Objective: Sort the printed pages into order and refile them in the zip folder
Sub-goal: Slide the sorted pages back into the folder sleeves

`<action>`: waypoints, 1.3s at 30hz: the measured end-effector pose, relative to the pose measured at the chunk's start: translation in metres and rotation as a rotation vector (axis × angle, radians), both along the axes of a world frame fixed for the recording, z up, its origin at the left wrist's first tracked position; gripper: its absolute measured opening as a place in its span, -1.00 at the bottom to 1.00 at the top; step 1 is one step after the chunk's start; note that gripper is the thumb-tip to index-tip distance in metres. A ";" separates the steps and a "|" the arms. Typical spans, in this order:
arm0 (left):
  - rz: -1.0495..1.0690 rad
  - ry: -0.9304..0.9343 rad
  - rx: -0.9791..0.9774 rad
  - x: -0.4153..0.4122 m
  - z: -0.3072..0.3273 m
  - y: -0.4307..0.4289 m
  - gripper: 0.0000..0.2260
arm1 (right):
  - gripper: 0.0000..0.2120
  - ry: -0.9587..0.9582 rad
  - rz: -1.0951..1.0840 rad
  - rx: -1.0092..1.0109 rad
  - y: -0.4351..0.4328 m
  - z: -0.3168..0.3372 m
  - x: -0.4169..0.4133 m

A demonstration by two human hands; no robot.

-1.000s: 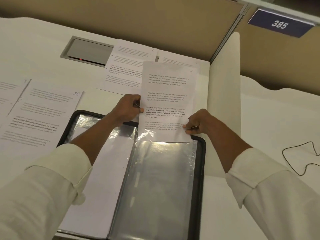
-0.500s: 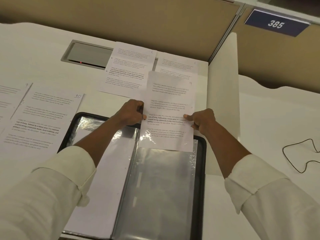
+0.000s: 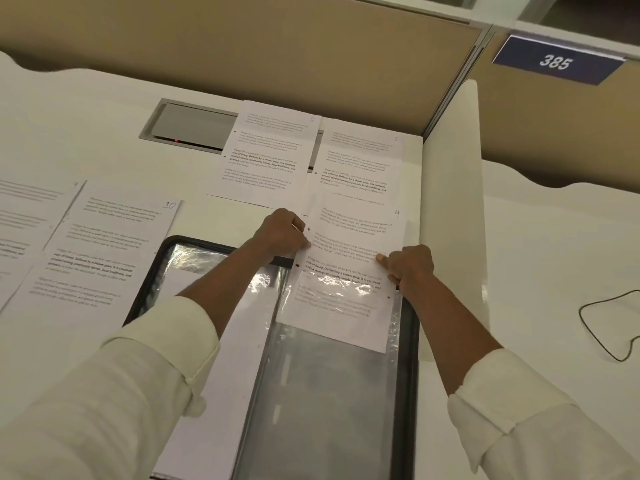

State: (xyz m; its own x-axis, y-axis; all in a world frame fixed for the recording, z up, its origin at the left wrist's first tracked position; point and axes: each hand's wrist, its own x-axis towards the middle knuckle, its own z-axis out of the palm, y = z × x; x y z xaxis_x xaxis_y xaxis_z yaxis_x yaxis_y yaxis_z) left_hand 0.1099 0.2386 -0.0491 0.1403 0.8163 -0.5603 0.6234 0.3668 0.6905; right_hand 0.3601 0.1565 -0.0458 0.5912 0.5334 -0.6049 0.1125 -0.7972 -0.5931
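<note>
An open black zip folder [image 3: 408, 375] with clear plastic sleeves lies on the white desk in front of me. A printed page marked 4 [image 3: 353, 237] sits partway inside the right-hand sleeve [image 3: 329, 410], its lower part under the glossy plastic. My left hand [image 3: 282, 233] pinches the page's left edge by the punch holes. My right hand [image 3: 410, 266] grips its right edge at the sleeve's mouth. Pages marked 5 [image 3: 270, 157] and 6 [image 3: 360, 157] lie flat beyond the folder. A page marked 10 [image 3: 100, 254] lies to the left, beside another sheet [image 3: 27, 216].
A white divider panel [image 3: 450, 202] stands upright just right of the folder. A grey cable hatch [image 3: 187, 126] is set into the desk at the back. A thin black cord [image 3: 602, 327] loops on the neighbouring desk. A tan partition wall runs behind.
The page marked 4 has slid down deeper into the right sleeve, and both hands moved down with it along its side edges.
</note>
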 end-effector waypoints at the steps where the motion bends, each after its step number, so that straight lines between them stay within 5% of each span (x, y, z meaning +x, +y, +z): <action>1: -0.029 0.013 -0.022 -0.001 -0.001 -0.001 -0.76 | -0.77 -0.006 -0.005 0.040 0.000 0.000 0.000; 7: -0.128 0.080 -0.099 -0.013 0.002 0.002 -0.75 | -0.91 -0.097 0.020 0.144 0.001 0.004 -0.007; 15: 0.092 -0.020 -0.039 -0.007 -0.004 0.009 -0.65 | -0.70 -0.070 0.136 0.040 -0.002 -0.001 -0.002; 22: -0.136 0.028 -0.145 -0.015 0.005 0.002 -0.62 | -0.68 -0.010 0.015 0.180 0.003 -0.003 -0.007; 29: 0.005 -0.028 -0.041 -0.010 0.008 0.005 -0.67 | -0.78 -0.035 0.186 0.047 0.003 -0.004 -0.006; 35: -0.255 0.125 0.001 -0.015 0.011 -0.003 -0.73 | -0.79 -0.070 0.224 0.122 0.002 0.004 -0.003; 39: -0.344 0.142 0.008 -0.018 0.013 -0.007 -0.79 | -0.84 -0.163 0.543 0.094 0.010 0.009 -0.009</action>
State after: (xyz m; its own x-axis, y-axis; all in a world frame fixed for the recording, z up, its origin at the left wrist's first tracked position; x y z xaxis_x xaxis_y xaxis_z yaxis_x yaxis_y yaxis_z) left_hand 0.0915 0.2312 -0.0359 0.3284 0.7392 -0.5880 0.7992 0.1143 0.5901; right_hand 0.3507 0.1665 -0.0367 0.2986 0.8336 -0.4648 0.5870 -0.5444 -0.5992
